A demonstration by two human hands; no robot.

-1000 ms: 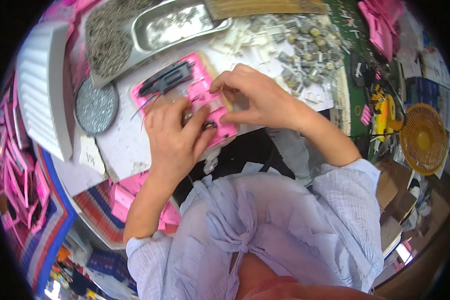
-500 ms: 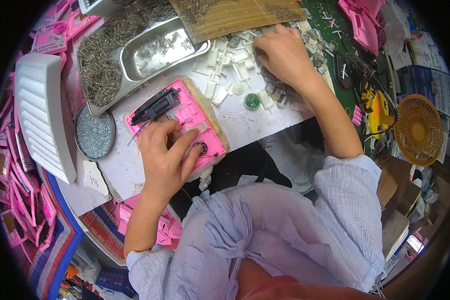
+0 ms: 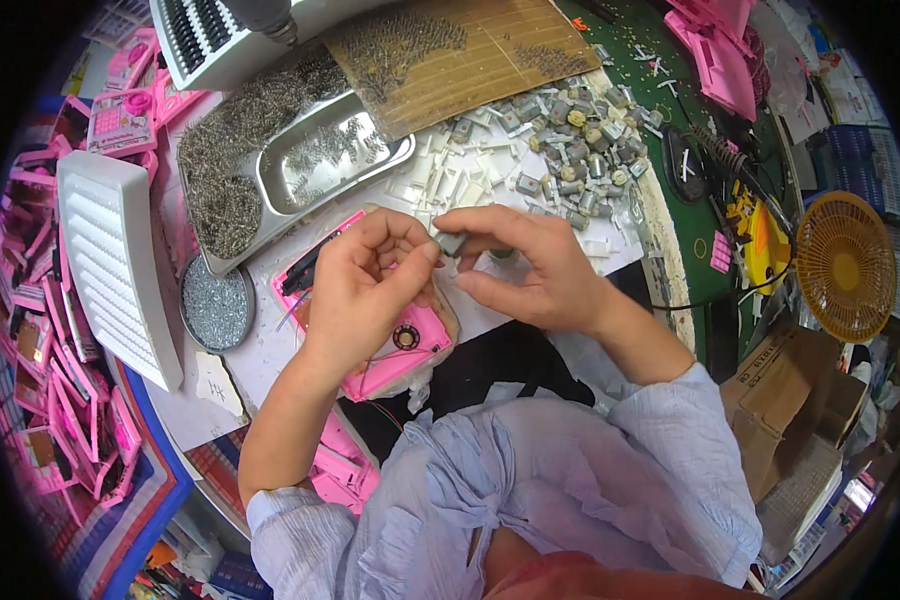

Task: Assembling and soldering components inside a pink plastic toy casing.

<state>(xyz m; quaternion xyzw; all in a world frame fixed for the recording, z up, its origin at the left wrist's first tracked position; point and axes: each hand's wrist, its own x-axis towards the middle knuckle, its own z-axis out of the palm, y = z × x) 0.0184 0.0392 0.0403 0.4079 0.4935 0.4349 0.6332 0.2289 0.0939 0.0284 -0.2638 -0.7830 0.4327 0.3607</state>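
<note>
Above the pink plastic housing (image 3: 420, 335), my two hands meet at a small grey metal motor (image 3: 452, 243). My right hand (image 3: 540, 268) grips it between fingertips and thumb. My left hand (image 3: 362, 290) is closed in a pinch at the motor's near-left end; whatever its fingers hold is hidden. The housing lies on a padded block, partly covered by my left hand. A black mechanism (image 3: 298, 275) shows at its upper left, and a small round black ring (image 3: 406, 336) sits in its lower part.
Beyond my hands lie loose motors (image 3: 585, 165) and white plastic parts (image 3: 445, 180). Screws fill a metal tray (image 3: 270, 205) and cover a brown board (image 3: 470, 60). A round dish (image 3: 217, 305) and a white ridged rack (image 3: 120, 270) stand left. A yellow fan (image 3: 843, 265) is right.
My right hand has come back from the parts pile to the middle, now with a motor. My left hand has lifted off the housing and moved right to meet it.
</note>
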